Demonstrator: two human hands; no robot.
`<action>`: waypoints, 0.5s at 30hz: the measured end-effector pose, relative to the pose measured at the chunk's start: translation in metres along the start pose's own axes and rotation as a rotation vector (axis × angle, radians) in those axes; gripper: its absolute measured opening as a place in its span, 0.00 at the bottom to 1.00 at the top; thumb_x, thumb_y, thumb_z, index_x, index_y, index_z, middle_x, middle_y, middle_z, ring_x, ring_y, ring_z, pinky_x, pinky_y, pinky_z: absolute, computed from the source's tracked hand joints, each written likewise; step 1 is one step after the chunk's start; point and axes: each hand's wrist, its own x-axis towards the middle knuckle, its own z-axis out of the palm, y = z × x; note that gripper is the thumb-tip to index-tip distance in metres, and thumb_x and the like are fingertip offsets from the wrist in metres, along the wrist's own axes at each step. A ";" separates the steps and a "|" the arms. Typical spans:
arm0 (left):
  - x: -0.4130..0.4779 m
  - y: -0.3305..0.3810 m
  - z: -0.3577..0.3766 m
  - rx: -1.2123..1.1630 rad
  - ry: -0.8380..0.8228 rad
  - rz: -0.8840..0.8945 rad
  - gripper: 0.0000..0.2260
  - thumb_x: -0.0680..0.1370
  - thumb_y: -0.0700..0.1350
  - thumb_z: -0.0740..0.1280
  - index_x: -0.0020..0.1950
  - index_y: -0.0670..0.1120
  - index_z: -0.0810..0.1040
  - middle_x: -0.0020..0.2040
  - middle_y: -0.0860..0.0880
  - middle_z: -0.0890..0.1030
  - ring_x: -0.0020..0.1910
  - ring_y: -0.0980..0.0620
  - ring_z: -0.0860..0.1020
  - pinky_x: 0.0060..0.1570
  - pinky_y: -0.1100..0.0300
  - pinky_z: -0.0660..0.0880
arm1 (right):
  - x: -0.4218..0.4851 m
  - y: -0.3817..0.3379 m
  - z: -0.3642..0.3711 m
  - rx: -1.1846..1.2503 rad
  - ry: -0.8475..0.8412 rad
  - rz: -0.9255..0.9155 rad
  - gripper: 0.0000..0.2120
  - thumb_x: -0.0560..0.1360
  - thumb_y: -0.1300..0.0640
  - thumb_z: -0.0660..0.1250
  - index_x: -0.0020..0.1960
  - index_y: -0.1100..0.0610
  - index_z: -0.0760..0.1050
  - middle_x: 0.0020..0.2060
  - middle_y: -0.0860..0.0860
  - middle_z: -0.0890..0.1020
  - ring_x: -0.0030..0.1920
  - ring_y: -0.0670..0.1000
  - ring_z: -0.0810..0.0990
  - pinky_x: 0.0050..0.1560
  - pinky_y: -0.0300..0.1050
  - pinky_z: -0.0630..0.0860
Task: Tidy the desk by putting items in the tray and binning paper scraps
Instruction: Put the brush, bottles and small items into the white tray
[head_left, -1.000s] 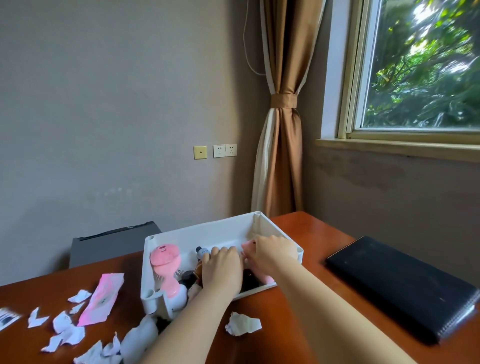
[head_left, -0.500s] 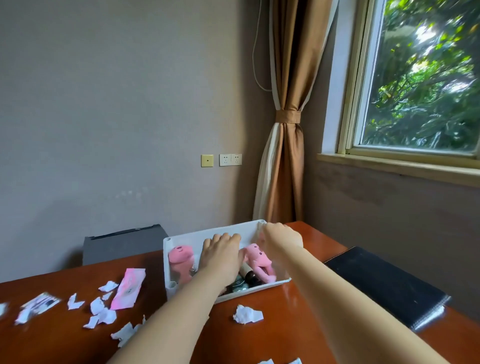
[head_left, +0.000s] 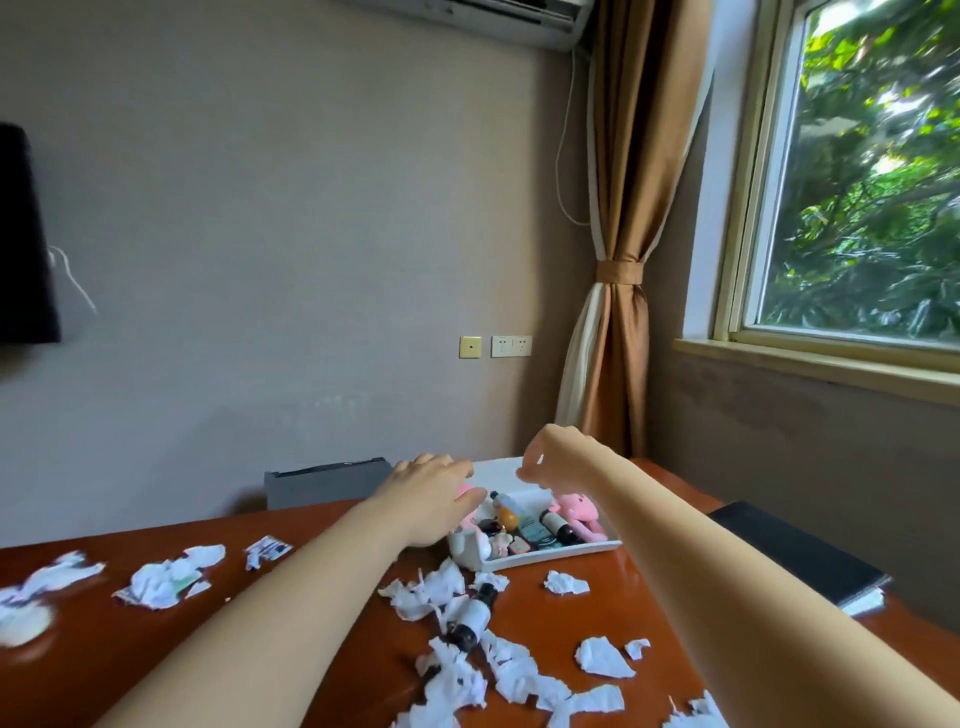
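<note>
Far left wall: a dark screen (head_left: 23, 234) hangs there, cut off by the frame edge.
Desk (head_left: 93, 649): reddish-brown wood that runs across the whole lower view.
Paper scraps (head_left: 156, 579): torn white pieces lie all over the desk, with loose clumps at the left, a thicker heap in the middle foreground and a few single bits just in front of the tray.
Grey box (head_left: 327, 480): stands behind the desk's far edge, left of the tray; what it is cannot be told.
Left hand (head_left: 431, 493): palm down over the left end of the tray, fingers stretched out and relaxed, gripping nothing that shows; something pink peeks out beneath it.
Bottle (head_left: 472, 616): white with a dark cap, lying on its side among the scraps, near the tray but outside it.
Tray (head_left: 566, 552): white, at the far side of the desk, holding small bottles (head_left: 558, 525) and a pink toy (head_left: 576, 512) at its right end.
Right hand (head_left: 556, 460): raised above the tray, wrist bent, fingers hanging loosely curled, with nothing in them.
Curtain (head_left: 618, 364): brown, tied back in the corner.
Notebook (head_left: 795, 551): black, flat on the desk right of the tray.
Window (head_left: 857, 182): green leaves outside.
</note>
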 end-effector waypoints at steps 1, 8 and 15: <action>-0.009 -0.006 0.000 0.006 -0.008 -0.007 0.22 0.82 0.57 0.51 0.72 0.48 0.65 0.70 0.46 0.68 0.70 0.46 0.65 0.68 0.49 0.60 | -0.006 -0.007 0.004 -0.019 -0.018 -0.015 0.17 0.77 0.52 0.64 0.62 0.60 0.76 0.55 0.57 0.82 0.52 0.58 0.82 0.56 0.50 0.79; -0.063 -0.045 0.027 -0.029 -0.065 -0.058 0.18 0.82 0.53 0.50 0.70 0.51 0.66 0.71 0.48 0.66 0.71 0.47 0.63 0.70 0.50 0.59 | -0.035 -0.040 0.053 -0.178 -0.253 0.009 0.17 0.78 0.51 0.62 0.64 0.59 0.73 0.47 0.51 0.78 0.42 0.49 0.79 0.34 0.34 0.72; -0.098 -0.066 0.093 -0.117 -0.200 -0.117 0.23 0.82 0.55 0.50 0.76 0.50 0.58 0.74 0.50 0.59 0.74 0.47 0.58 0.73 0.48 0.57 | -0.038 -0.051 0.091 -0.161 -0.251 0.031 0.17 0.79 0.55 0.61 0.64 0.63 0.73 0.58 0.59 0.79 0.50 0.55 0.79 0.35 0.34 0.68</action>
